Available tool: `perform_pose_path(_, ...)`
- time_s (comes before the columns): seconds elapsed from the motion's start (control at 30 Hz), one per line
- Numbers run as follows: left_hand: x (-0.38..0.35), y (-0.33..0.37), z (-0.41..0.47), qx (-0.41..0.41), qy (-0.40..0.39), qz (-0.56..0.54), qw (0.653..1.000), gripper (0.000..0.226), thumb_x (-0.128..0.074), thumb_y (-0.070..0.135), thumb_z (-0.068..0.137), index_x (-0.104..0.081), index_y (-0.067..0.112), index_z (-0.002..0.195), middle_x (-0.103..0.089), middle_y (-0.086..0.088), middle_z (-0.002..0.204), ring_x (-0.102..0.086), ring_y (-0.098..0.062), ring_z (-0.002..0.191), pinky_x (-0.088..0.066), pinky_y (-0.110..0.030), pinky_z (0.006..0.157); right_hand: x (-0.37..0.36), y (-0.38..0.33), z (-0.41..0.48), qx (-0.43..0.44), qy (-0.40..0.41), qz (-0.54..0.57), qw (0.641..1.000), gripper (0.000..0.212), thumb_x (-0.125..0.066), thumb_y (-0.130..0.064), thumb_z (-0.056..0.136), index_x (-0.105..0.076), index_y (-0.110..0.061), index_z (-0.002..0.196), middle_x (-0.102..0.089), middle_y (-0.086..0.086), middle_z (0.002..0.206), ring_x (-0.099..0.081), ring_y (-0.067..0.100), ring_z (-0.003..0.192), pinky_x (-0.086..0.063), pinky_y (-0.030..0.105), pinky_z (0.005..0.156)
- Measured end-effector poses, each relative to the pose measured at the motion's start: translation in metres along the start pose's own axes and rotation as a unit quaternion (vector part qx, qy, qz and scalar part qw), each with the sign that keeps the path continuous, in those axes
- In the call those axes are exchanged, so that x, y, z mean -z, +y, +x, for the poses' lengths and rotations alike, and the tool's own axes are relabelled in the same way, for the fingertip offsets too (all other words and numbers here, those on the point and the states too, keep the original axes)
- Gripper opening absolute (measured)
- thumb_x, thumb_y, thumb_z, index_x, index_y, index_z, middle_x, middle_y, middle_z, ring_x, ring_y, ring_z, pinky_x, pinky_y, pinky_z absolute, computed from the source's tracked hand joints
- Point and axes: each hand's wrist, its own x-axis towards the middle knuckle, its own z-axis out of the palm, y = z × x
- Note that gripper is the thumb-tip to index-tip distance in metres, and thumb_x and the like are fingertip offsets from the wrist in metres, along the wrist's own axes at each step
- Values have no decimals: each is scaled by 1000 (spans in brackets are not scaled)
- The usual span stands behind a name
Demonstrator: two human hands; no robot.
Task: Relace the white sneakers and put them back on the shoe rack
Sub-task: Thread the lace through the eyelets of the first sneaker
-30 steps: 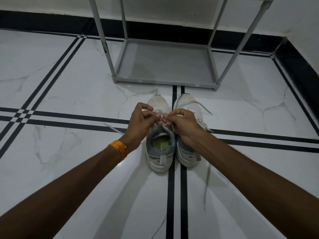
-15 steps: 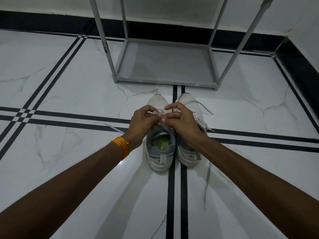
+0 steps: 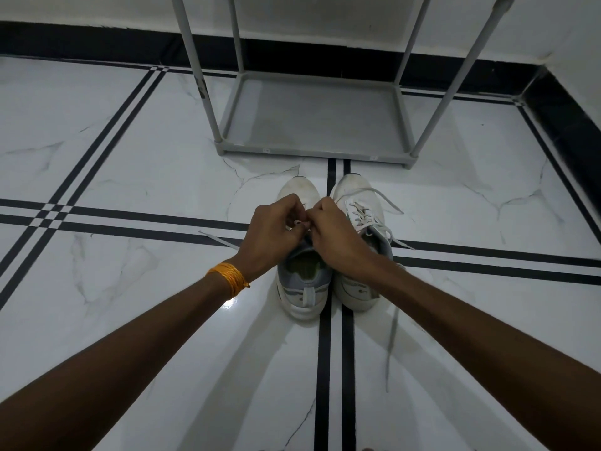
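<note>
The floor (image 3: 130,151) carries the rack (image 3: 312,122), its bottom shelf bare. Just before it stand my sneakers (image 3: 357,222), side by side, toes toward the rack. My left hand (image 3: 273,232) and right hand (image 3: 338,236) meet over the left one, fingers (image 3: 300,206) pinched closed on its lace (image 3: 297,222).

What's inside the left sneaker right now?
The left sneaker shows a yellow-green insole through its opening. Farther forward, the left hand and right hand cover the inside.
</note>
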Motion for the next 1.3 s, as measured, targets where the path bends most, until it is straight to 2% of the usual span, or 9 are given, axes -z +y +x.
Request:
perform_pose_path(0.13,-2,0,-3,-58,15,72,996,13,-66,13,85,-59,10,96,-70,-7,82,-64,-23,71,-58,-40,69,6,1,-1,22,2,39,999,22,-53,-3,90,-59,-4,111,-62,16,100,-61,28,89,-49,37,74)
perform_pose_path(0.27,-6,5,-7,-92,45,152,983,30,-64,19,90,-63,13,119,-73,-12,100,-67,-28,87,-54,-34,77,7,4,-5,7,18,102,995,39,-49,0,92,-40,-15,127,-67,11,96,-66,21,83,-57,40,73)
perform_pose_path(0.4,-4,4,-1,-69,4,179,981,25,-61,21,93,-69,12,115,-70,-14,107,-55,-27,99,-37,-26,80,4,8,-7,0,39,93,995,43,-51,-2,92,-37,-20,128,-67,7,89,-66,21,81,-56,45,72)
perform_pose_path(0.57,3,4,8,-63,-61,206,975,23,-59,18,94,-68,9,112,-68,-13,107,-57,-25,95,-36,-24,80,6,7,-8,12,66,81,994,31,-52,-6,93,-42,-16,121,-67,7,86,-64,22,79,-54,46,72)
perform_pose_path(0.7,12,7,19,130,-161,-5,978,24,-48,20,100,-68,7,104,-64,-5,87,-54,-17,76,-40,-22,64,9,9,-7,13,55,112,992,23,-54,-10,95,-49,-15,117,-69,4,87,-66,19,80,-55,43,73)
perform_pose_path(0.8,22,2,23,266,-242,-207,910,23,-49,17,98,-65,11,82,-44,1,61,-38,-12,55,-34,-21,51,13,14,-4,-39,35,218,974,22,-58,-12,94,-55,-18,115,-71,3,99,-66,13,92,-55,37,82)
perform_pose_path(0.9,21,-2,24,291,-255,-250,888,30,-49,15,99,-65,16,73,-36,1,58,-31,-10,50,-28,-20,45,15,15,-1,-63,85,216,971,22,-63,-14,90,-60,-21,110,-65,-1,110,-58,10,104,-49,30,87)
perform_pose_path(1.07,22,0,23,287,-258,-259,885,28,-46,17,101,-62,9,78,-37,2,55,-32,-9,49,-31,-17,43,15,18,-2,16,115,43,992,24,-67,-44,81,-66,-21,87,-60,-3,89,-49,13,88,-41,29,73)
perform_pose_path(1.3,29,-4,25,246,-235,-186,922,25,-54,16,98,-70,-2,100,-59,-11,72,-51,-15,63,-45,-20,56,21,11,1,40,36,45,998,17,-69,-24,85,-64,-10,78,-61,2,80,-53,18,78,-43,32,68)
